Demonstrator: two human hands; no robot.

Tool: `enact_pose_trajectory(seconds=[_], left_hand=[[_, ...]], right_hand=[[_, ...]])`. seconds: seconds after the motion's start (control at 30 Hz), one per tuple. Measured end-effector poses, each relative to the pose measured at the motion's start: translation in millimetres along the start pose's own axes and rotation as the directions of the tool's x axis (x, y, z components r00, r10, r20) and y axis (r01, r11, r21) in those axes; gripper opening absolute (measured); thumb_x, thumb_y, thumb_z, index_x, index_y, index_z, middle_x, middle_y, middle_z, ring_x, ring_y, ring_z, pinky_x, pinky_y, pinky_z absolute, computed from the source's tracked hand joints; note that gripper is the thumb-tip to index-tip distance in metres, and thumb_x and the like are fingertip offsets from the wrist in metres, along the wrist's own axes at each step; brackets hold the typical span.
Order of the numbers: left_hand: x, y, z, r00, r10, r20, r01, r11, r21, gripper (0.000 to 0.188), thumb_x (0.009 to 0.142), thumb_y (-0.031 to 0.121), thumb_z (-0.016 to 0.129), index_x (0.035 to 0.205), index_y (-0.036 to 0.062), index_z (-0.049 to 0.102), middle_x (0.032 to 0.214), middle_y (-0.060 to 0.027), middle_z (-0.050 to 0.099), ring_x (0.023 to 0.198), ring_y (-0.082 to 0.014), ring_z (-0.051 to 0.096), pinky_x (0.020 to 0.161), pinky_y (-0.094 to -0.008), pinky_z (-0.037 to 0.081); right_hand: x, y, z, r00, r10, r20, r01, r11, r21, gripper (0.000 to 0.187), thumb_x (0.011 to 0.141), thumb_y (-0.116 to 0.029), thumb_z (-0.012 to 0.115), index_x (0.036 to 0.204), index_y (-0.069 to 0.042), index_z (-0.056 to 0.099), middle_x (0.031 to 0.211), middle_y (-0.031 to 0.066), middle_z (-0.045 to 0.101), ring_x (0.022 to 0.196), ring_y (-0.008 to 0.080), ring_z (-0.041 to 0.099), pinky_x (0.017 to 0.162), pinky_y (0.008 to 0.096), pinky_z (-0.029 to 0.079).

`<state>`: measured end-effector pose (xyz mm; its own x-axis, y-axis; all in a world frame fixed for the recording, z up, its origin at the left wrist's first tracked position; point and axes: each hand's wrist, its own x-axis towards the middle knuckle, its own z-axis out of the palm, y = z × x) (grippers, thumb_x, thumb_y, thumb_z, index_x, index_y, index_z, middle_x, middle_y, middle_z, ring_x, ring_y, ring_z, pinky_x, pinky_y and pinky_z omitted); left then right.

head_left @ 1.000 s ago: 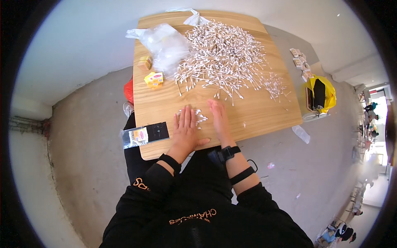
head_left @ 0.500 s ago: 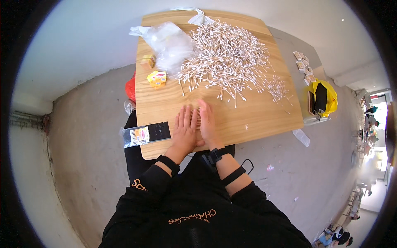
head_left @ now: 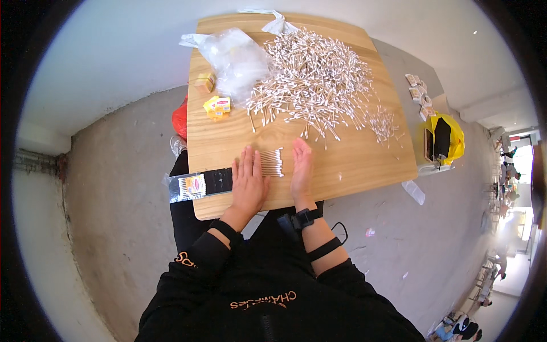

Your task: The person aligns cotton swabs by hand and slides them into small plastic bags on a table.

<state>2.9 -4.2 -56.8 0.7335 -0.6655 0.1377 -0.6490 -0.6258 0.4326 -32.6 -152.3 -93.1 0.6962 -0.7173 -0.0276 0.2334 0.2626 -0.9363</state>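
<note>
A row of cotton swabs (head_left: 272, 163) lies side by side on the wooden table (head_left: 353, 165), white tips lined up on the right. My left hand (head_left: 248, 179) rests flat over the left part of this row, fingers stretched out, hiding those ends. To the right of the tips, apart from them, my right hand (head_left: 302, 168) stands on its edge with fingers extended and holds nothing. Left of my left hand, a black strip (head_left: 218, 181) carries a clear packet of swabs (head_left: 192, 186) with a yellow and white label, reaching past the table's edge.
A large heap of loose cotton swabs (head_left: 319, 77) covers the far middle, with a smaller pile (head_left: 383, 124) at its right. Clear plastic bags (head_left: 236, 62), yellow cards (head_left: 217, 106) and a banded yellow stack (head_left: 205, 82) lie far left. A yellow bag (head_left: 453, 137) stands right of the table.
My right hand has moved right, away from the swabs, uncovering their tips. My left hand has shifted slightly left and still lies on the row.
</note>
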Motion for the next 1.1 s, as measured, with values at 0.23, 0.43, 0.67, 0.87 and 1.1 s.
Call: enact_pose_trajectory(seconds=[0.23, 0.43, 0.67, 0.87, 1.1], left_hand=[[-6.8, 10.2, -1.1, 0.999, -0.023, 0.026, 0.021, 0.997, 0.074, 0.087, 0.078, 0.043, 0.062, 0.139, -0.0054, 0.024, 0.148, -0.0223, 0.018, 0.139, -0.0343, 0.016, 0.11, -0.0521, 0.013], [-14.9, 11.6, -6.3, 0.996, 0.038, 0.077, -0.051, 0.984, 0.172, 0.089, 0.08, 0.053, 0.056, 0.139, -0.006, 0.025, 0.149, -0.0202, 0.017, 0.139, -0.0312, 0.015, 0.11, -0.0519, 0.01], [-16.5, 13.4, -9.2, 0.996, 0.036, 0.083, -0.049, 0.986, 0.158, 0.086, 0.082, 0.054, 0.052, 0.138, -0.0067, 0.027, 0.149, -0.021, 0.018, 0.139, -0.0323, 0.016, 0.11, -0.0524, 0.009], [-19.8, 11.5, -10.1, 0.994, 0.063, 0.089, -0.077, 0.984, 0.163, 0.081, 0.084, 0.052, 0.05, 0.137, -0.006, 0.03, 0.149, -0.0186, 0.019, 0.14, -0.0294, 0.015, 0.111, -0.0498, 0.012], [-20.9, 12.9, -9.6, 0.991, 0.097, 0.088, -0.113, 0.976, 0.189, 0.084, 0.083, 0.054, 0.05, 0.136, -0.0083, 0.03, 0.149, -0.0203, 0.018, 0.139, -0.0318, 0.015, 0.11, -0.0505, 0.011]], right_hand=[[5.2, -12.4, 18.5, 0.994, -0.085, 0.069, 0.102, 0.942, -0.319, 0.048, 0.097, -0.034, 0.036, 0.126, 0.004, 0.042, 0.128, 0.0144, 0.043, 0.123, 0.0256, 0.039, 0.106, 0.0366, 0.028], [4.1, -24.9, 24.4, 0.93, -0.222, 0.292, 0.363, 0.672, -0.645, 0.021, 0.081, -0.01, 0.06, 0.102, -0.004, 0.061, 0.106, 0.0149, 0.05, 0.101, 0.0284, 0.05, 0.088, 0.0358, 0.04], [13.5, -44.0, 11.6, 0.862, -0.042, 0.505, 0.452, 0.513, -0.729, 0.014, 0.069, -0.007, 0.071, 0.081, -0.008, 0.066, 0.094, 0.0113, 0.052, 0.091, 0.028, 0.053, 0.076, 0.0355, 0.046], [12.8, -37.8, 12.9, 0.868, -0.122, 0.482, 0.47, 0.514, -0.717, 0.011, 0.069, -0.005, 0.07, 0.079, -0.006, 0.065, 0.093, 0.0113, 0.052, 0.089, 0.0277, 0.054, 0.075, 0.0354, 0.046], [12.2, -38.7, 13.1, 0.902, -0.088, 0.422, 0.395, 0.561, -0.727, 0.011, 0.07, -0.004, 0.069, 0.079, -0.005, 0.064, 0.092, 0.0118, 0.053, 0.088, 0.0279, 0.054, 0.076, 0.0349, 0.046]])
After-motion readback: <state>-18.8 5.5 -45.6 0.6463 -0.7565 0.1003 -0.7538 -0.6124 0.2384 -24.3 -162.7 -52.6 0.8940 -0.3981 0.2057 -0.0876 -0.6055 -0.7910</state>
